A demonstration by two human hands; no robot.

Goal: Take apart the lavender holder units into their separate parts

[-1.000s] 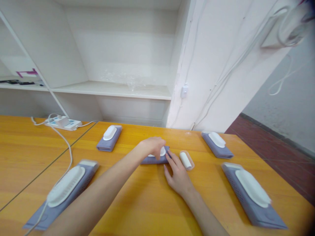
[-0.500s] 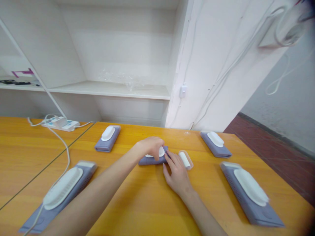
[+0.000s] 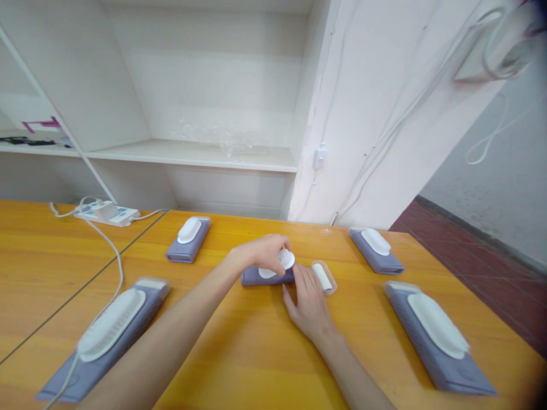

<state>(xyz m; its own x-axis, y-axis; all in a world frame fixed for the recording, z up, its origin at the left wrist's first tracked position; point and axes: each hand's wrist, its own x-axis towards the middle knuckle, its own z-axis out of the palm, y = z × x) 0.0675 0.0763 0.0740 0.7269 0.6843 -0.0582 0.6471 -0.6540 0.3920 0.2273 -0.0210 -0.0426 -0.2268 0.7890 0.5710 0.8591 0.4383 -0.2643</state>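
Looking down from the head view at an orange wooden bench (image 3: 239,353), with a purple-grey slab (image 3: 256,278) near the middle, crosswise under both hands. Left hand (image 3: 265,253) bent over the top of it, thumb and fingers closed in a pinch on a white rounded piece (image 3: 286,259), tipped up just above the slab with a speckled face towards the camera. Also some white on the slab right below that hand; can't tell if part of the same piece, too much hidden. Right hand (image 3: 310,302) loosely spread, fingers nearly straight, tips against the slab's right end, not wrapped around anything. Just beside those fingers, a white roll (image 3: 322,277) in a clear tray (image 3: 332,271). Around all this, four more purple-grey slabs, each with a white oval on top: back left (image 3: 188,240), front left (image 3: 111,336), back right (image 3: 376,251), front right (image 3: 439,337). Over the front-left one, a white cable (image 3: 116,253), looping back towards a power strip (image 3: 109,214) at the far left edge. Behind the bench, a white shelf unit (image 3: 158,147) with crumpled clear plastic (image 3: 222,138) on a shelf, plus a small switch (image 3: 319,158) on the wall.
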